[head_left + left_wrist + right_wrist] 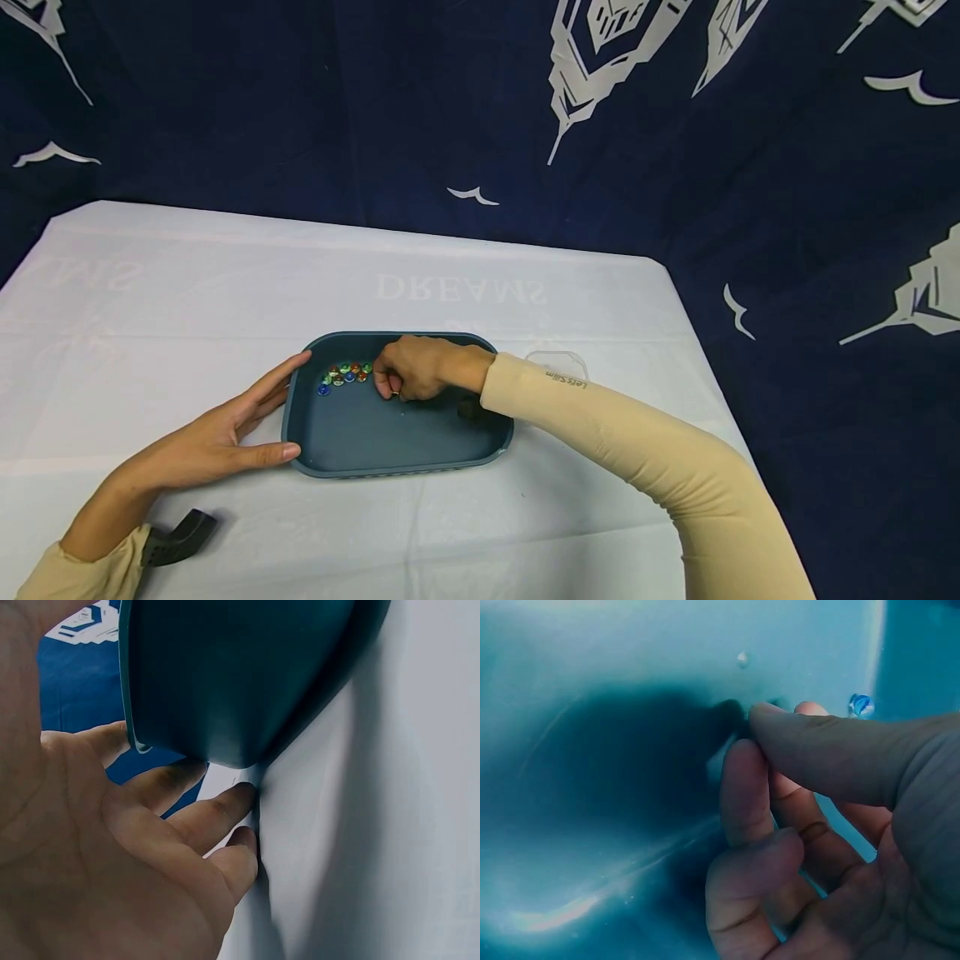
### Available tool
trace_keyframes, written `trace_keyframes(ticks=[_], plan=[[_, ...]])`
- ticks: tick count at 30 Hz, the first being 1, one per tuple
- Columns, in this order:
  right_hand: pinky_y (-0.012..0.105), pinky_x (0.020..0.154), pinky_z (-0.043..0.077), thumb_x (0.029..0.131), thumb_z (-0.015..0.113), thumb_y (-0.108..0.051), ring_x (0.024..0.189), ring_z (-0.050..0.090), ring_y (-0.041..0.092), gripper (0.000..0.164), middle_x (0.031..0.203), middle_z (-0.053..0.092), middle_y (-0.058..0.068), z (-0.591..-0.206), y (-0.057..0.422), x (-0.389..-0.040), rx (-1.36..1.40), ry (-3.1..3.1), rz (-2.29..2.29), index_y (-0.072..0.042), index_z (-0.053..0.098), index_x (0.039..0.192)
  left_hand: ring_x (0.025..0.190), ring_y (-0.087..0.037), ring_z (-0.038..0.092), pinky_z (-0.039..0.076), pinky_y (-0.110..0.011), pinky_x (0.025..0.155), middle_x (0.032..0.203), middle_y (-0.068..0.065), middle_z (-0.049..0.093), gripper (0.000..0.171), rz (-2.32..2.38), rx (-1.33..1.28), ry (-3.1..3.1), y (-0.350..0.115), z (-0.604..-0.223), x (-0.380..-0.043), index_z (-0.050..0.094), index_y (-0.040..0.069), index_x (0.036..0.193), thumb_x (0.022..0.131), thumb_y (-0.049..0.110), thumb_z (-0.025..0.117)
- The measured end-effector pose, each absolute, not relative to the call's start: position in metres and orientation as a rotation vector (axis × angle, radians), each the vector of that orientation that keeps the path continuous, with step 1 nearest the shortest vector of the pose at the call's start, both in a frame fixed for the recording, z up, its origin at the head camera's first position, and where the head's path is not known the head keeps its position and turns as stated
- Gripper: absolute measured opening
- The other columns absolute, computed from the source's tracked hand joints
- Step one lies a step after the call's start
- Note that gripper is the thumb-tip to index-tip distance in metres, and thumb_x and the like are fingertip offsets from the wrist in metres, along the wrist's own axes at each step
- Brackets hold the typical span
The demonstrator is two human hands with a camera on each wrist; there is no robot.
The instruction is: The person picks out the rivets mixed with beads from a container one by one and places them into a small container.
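A dark teal tray (352, 442) with rounded corners and a raised rim lies on the white cloth. Inside its back left part several small glass marbles (349, 377), blue, green and orange, sit in short rows. My right hand (412, 369) reaches into the tray just right of the rows, thumb and forefinger pinched together low over its floor. A yellowish glint, seemingly a marble (395, 393), shows at those fingertips; the fingers mostly hide it. In the right wrist view one blue marble (862, 706) lies beyond the thumb. My left hand (213, 437) touches the tray's left end, fingers and thumb spread and fairly straight.
A clear plastic container or lid (558, 363) lies right of the tray, partly behind the right sleeve (600, 417). A black curved piece (180, 537) sticks out at the left cuff. Behind the white-covered table (225, 275) hangs a dark blue patterned cloth (337, 108).
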State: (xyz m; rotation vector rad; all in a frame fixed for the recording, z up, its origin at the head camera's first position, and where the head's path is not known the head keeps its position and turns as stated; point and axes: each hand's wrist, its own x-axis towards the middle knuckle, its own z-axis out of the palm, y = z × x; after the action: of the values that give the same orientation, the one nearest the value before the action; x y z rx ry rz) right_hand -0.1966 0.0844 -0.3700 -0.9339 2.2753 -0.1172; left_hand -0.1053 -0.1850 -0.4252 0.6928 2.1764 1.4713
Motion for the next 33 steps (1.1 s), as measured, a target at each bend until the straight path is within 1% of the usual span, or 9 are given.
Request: trace_keyframes(ticks=[8, 13, 22, 29, 33], plan=[[0.02, 0.067, 0.041, 0.09, 0.069, 0.001, 0.073, 0.052, 0.01, 0.017, 0.082, 0.057, -0.007, -0.364, 0.088, -0.196, -0.937, 2.263, -0.175, -0.016, 0.069, 0.094, 0.146, -0.054, 0.016, 0.027, -0.002, 0.101, 0.169, -0.008, 0.002, 0.098, 1.473, 0.697, 2.176, -0.185, -0.425, -0.105, 0.005, 0.034, 0.162, 0.093, 0.018, 0.073], [0.021, 0.068, 0.041, 0.089, 0.069, 0.003, 0.073, 0.052, 0.01, 0.017, 0.081, 0.057, -0.007, -0.36, 0.092, -0.197, -0.945, 2.253, -0.233, -0.013, 0.07, 0.096, 0.146, -0.054, 0.017, 0.027, -0.002, 0.101, 0.169, -0.007, 0.003, 0.098, 1.478, 0.705, 2.176, -0.185, -0.426, -0.105, 0.005, 0.033, 0.162, 0.093, 0.017, 0.073], [0.021, 0.074, 0.042, 0.089, 0.067, 0.004, 0.081, 0.054, 0.01, 0.016, 0.085, 0.059, -0.006, -0.348, 0.103, -0.199, -0.961, 2.257, -0.313, -0.007, 0.07, 0.101, 0.147, -0.054, 0.017, 0.027, -0.002, 0.101, 0.169, -0.008, 0.003, 0.098, 1.478, 0.702, 2.175, -0.184, -0.426, -0.105, 0.005, 0.034, 0.162, 0.093, 0.016, 0.072], [0.022, 0.075, 0.043, 0.09, 0.069, 0.001, 0.084, 0.054, 0.011, 0.014, 0.087, 0.059, -0.003, -0.344, 0.112, -0.2, -0.961, 2.275, -0.327, -0.008, 0.069, 0.101, 0.146, -0.054, 0.018, 0.027, -0.002, 0.101, 0.169, -0.006, 0.004, 0.097, 1.474, 0.706, 2.185, -0.184, -0.426, -0.104, 0.005, 0.034, 0.162, 0.094, 0.016, 0.072], [0.022, 0.076, 0.043, 0.091, 0.068, 0.001, 0.085, 0.055, 0.012, 0.014, 0.09, 0.061, -0.002, -0.34, 0.117, -0.2, -0.951, 2.279, -0.334, -0.009, 0.068, 0.101, 0.146, -0.054, 0.018, 0.027, -0.002, 0.101, 0.169, -0.005, 0.003, 0.097, 1.478, 0.71, 2.179, -0.184, -0.426, -0.104, 0.005, 0.034, 0.162, 0.094, 0.015, 0.072]])
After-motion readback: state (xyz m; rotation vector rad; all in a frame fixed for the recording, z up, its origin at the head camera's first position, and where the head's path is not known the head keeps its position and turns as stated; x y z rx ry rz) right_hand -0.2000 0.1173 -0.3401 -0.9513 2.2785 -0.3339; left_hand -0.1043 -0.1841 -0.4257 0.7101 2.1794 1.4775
